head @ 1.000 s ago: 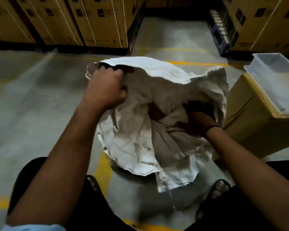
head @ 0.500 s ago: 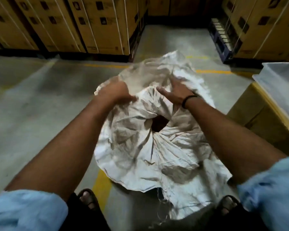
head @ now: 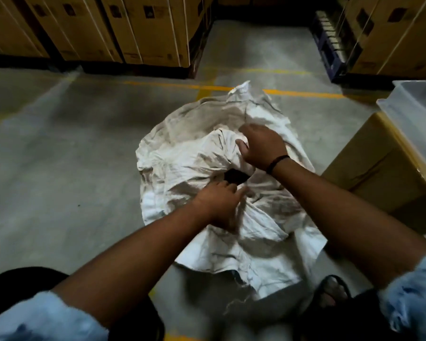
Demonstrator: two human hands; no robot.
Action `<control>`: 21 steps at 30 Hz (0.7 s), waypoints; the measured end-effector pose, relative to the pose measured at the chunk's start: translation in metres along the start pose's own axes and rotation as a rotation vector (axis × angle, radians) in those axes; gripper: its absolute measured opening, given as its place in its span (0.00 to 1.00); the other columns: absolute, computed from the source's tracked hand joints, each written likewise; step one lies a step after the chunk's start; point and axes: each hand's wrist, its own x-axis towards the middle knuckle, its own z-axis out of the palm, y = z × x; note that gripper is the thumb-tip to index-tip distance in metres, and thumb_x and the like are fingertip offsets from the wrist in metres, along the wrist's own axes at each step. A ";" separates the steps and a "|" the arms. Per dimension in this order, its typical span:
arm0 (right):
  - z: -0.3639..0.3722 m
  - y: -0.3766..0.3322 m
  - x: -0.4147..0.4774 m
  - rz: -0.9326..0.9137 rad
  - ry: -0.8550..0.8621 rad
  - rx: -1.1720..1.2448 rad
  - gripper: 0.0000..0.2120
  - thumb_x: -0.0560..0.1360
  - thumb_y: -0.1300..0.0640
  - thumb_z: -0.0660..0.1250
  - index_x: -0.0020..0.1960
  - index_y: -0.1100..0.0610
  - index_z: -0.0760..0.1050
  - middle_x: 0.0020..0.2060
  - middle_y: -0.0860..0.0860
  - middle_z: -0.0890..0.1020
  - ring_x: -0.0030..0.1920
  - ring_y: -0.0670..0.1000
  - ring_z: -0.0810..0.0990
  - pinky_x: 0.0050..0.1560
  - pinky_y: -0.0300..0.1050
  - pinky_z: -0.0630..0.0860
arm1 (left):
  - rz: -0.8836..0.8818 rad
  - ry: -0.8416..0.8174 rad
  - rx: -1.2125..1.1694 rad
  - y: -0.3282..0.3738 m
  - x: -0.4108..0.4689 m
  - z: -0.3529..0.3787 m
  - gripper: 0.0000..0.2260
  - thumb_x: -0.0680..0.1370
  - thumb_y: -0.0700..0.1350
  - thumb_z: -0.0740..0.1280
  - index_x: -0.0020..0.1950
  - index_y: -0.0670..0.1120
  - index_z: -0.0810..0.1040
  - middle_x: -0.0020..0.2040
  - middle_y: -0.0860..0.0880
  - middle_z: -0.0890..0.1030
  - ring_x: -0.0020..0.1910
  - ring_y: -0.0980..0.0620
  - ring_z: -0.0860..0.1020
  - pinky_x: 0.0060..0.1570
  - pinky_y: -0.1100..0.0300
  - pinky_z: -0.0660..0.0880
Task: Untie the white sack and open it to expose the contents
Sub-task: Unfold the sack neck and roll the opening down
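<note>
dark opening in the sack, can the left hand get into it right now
Likely yes: the left hand lies on the white sack, fingers right at the dark opening, nothing lying between.

— What sort of place are we looking at?
— A warehouse. Strapped cardboard cartons (head: 145, 28) are standing in tall rows, yellow lane lines (head: 303, 94) are running across the bare concrete floor (head: 59, 156), and a blue plastic pallet (head: 330, 52) is showing beside the right-hand stack.

It's dim here. The white sack (head: 207, 156) is brightest, my left hand (head: 219, 207) on it smears with motion, and the corners far from it bow.
</note>
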 end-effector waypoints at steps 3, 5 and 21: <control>-0.016 -0.022 -0.052 -0.222 0.104 -0.019 0.15 0.74 0.49 0.66 0.55 0.57 0.79 0.47 0.57 0.82 0.45 0.61 0.80 0.42 0.52 0.76 | -0.083 -0.061 0.104 0.004 -0.010 0.009 0.61 0.62 0.73 0.74 0.83 0.45 0.50 0.79 0.42 0.62 0.78 0.40 0.60 0.78 0.43 0.54; -0.021 -0.031 -0.093 -0.328 0.006 -0.027 0.19 0.75 0.47 0.63 0.59 0.57 0.78 0.51 0.56 0.81 0.48 0.60 0.79 0.45 0.54 0.76 | -0.110 -0.010 0.136 0.009 -0.015 0.007 0.52 0.67 0.68 0.74 0.81 0.43 0.58 0.78 0.42 0.64 0.78 0.40 0.60 0.78 0.42 0.51; 0.019 -0.078 -0.251 -0.141 -0.496 -0.199 0.50 0.61 0.19 0.57 0.65 0.58 0.73 0.76 0.62 0.63 0.76 0.67 0.59 0.71 0.74 0.55 | -0.116 -0.011 -0.081 0.041 -0.095 0.047 0.20 0.76 0.54 0.68 0.68 0.58 0.76 0.66 0.47 0.76 0.68 0.43 0.73 0.65 0.49 0.72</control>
